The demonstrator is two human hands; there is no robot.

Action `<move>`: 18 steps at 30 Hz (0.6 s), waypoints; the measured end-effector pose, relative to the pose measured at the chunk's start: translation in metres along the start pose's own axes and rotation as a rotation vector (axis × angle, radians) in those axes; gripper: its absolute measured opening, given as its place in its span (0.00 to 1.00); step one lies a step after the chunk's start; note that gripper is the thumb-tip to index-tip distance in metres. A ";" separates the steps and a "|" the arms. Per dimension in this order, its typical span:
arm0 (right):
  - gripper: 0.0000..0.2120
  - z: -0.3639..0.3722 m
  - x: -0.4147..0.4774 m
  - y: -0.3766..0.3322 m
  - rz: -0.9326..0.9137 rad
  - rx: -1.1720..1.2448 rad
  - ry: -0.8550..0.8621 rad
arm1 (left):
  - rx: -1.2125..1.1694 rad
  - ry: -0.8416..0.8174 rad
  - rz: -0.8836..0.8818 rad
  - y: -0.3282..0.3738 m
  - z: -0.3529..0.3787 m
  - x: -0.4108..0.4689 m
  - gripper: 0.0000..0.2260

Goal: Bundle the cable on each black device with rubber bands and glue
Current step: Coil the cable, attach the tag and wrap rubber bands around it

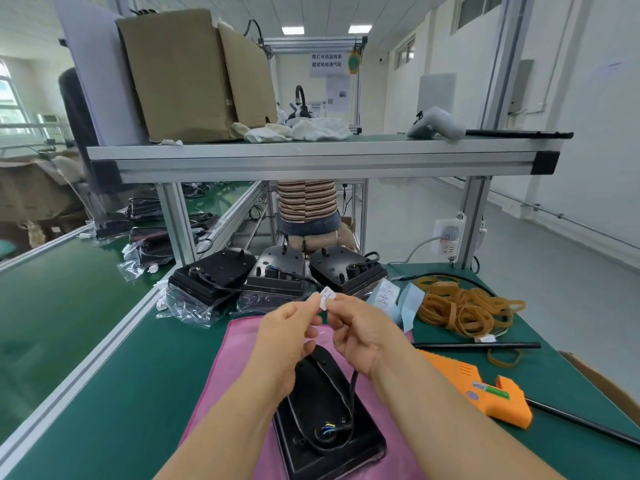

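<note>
Black device (322, 403) partly behind left hand (288, 328)

Left edge: green tabletop (138, 375) bare along its length — open passage from the near corner.
Far edge: three black devices (273, 275) in a row, shelf beam (322, 164) low overhead.
Right edge: rubber bands (464, 306), black rod (485, 345) and glue gun (485, 389) crowd the mat.
Centre: device (325, 427) on pink cloth (228, 368), left hand (291, 327) and right hand (360, 327) pinching a white label (326, 295) above it.
</note>
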State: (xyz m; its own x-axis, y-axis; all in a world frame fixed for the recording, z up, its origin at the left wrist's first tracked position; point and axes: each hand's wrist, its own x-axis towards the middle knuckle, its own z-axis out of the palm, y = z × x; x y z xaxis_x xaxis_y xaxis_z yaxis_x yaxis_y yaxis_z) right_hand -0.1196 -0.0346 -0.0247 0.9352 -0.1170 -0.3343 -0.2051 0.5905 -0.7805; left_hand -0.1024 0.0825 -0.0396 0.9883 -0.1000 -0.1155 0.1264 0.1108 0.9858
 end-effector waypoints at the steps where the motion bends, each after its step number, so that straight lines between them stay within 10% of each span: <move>1: 0.07 0.001 0.000 0.002 0.006 0.017 0.003 | -0.025 0.006 0.008 0.001 0.000 0.000 0.12; 8: 0.07 0.001 -0.003 0.011 -0.014 -0.094 -0.015 | 0.136 0.101 0.175 0.006 -0.015 -0.001 0.09; 14: 0.07 -0.021 -0.002 0.014 -0.257 -1.108 0.071 | 0.587 -0.160 -0.119 0.007 -0.047 -0.003 0.10; 18: 0.09 -0.021 0.000 0.019 -0.215 -1.286 0.051 | 0.671 -0.144 -0.159 -0.007 -0.041 -0.006 0.06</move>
State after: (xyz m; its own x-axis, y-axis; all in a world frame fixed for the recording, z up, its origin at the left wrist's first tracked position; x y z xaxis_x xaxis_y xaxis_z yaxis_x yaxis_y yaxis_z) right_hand -0.1295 -0.0401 -0.0503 0.9776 -0.1594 -0.1377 -0.2078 -0.6222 -0.7548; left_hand -0.1057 0.1234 -0.0505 0.9352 -0.1989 -0.2930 0.1427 -0.5454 0.8259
